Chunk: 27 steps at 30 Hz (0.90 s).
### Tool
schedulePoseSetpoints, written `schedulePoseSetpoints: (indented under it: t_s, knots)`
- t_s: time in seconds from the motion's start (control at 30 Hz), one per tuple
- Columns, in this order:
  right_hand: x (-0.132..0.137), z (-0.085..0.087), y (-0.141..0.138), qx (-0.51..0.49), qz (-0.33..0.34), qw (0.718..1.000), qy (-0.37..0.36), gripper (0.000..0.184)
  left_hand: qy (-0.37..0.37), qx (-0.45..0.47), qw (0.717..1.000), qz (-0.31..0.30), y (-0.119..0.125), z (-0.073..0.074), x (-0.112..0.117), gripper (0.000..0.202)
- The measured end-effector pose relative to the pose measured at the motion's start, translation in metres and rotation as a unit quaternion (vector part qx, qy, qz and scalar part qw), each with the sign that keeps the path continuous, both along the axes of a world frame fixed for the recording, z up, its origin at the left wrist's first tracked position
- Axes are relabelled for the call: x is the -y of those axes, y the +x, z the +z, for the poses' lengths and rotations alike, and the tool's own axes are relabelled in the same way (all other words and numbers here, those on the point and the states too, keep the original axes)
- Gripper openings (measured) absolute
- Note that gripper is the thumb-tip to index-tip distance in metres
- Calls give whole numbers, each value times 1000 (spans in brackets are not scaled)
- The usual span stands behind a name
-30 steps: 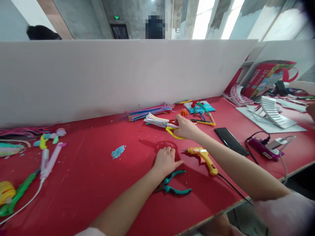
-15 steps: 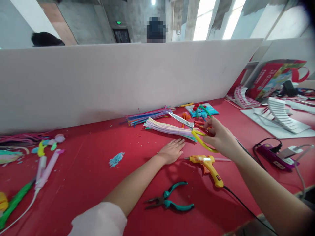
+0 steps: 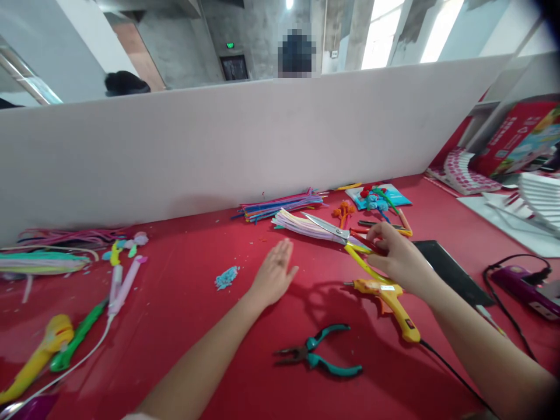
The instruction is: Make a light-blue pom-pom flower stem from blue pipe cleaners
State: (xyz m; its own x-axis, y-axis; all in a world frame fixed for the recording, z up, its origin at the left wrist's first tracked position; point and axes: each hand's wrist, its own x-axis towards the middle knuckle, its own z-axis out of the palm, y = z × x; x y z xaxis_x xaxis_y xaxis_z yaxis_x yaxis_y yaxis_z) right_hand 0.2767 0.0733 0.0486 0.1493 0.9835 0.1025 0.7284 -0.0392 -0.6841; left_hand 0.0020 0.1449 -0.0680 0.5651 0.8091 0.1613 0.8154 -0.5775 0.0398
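My right hand [image 3: 396,249] is closed around the handles of a pair of scissors [image 3: 335,228], whose blades point left and lie in view over a bundle of pale pipe cleaners [image 3: 293,224]. My left hand [image 3: 272,274] is open, fingers stretched and held together, at the middle of the red table; whether it touches the surface I cannot tell. To its left lies a small heap of light blue clippings [image 3: 226,277]. Below my right hand rests a yellow hot glue gun [image 3: 396,300]. Teal-handled pliers [image 3: 312,353] lie with handles spread, nearer to me.
A white partition [image 3: 245,146] stands behind the red table [image 3: 175,326]. More pipe cleaners [image 3: 280,206] lie along it. Orange pipe-cleaner pieces [image 3: 343,211], a black flat device [image 3: 450,271] and a purple power strip [image 3: 525,286] are at right. A pink glue gun [image 3: 125,286] lies left.
My left hand has moved left, away from the pale pipe cleaners and toward the blue clippings. My right hand still holds the scissors. The view has turned a little to the left.
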Motion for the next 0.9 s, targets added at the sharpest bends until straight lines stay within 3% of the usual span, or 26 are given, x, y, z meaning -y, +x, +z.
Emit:
schedulePoseSetpoints:
  t_s: [0.03, 0.1, 0.27, 0.33, 0.4, 0.5, 0.57, 0.63, 0.77, 0.9]
  knots:
    - [-1, 0, -5, 1, 6, 1000, 0, 24, -21, -2, 999, -48, 10, -1, -2, 60]
    - [0, 1, -13, 2, 17, 1000, 0, 24, -35, -5, 999, -40, 14, -4, -8, 59]
    - [11, 2, -6, -7, 27, 1000, -6, 24, -16, 9, 991, 135, -40, -9, -19, 74]
    - [12, -2, -1, -23, 22, 999, -18, 23, -8, 13, 983, 182, -49, -6, -21, 77]
    - [10, -6, -1, -32, 17, 999, -18, 23, -8, 14, 984, 176, -35, -3, -24, 75]
    - [5, -8, -9, -37, 18, 999, -4, 24, -14, 16, 990, 139, 4, -5, -39, 66]
    - [4, -6, -14, -44, 26, 999, 3, 25, -19, 19, 983, 179, 21, -8, -53, 70]
    - [7, -3, -17, -56, 35, 998, -2, 25, -17, 23, 972, 235, 21, -8, -65, 77]
    - [14, -1, -10, -66, 31, 997, -31, 26, -25, 22, 954, 298, -17, 7, -61, 79]
    - [15, -6, 0, -73, 29, 995, -61, 25, -25, 8, 980, 195, -74, 17, -7, 74]
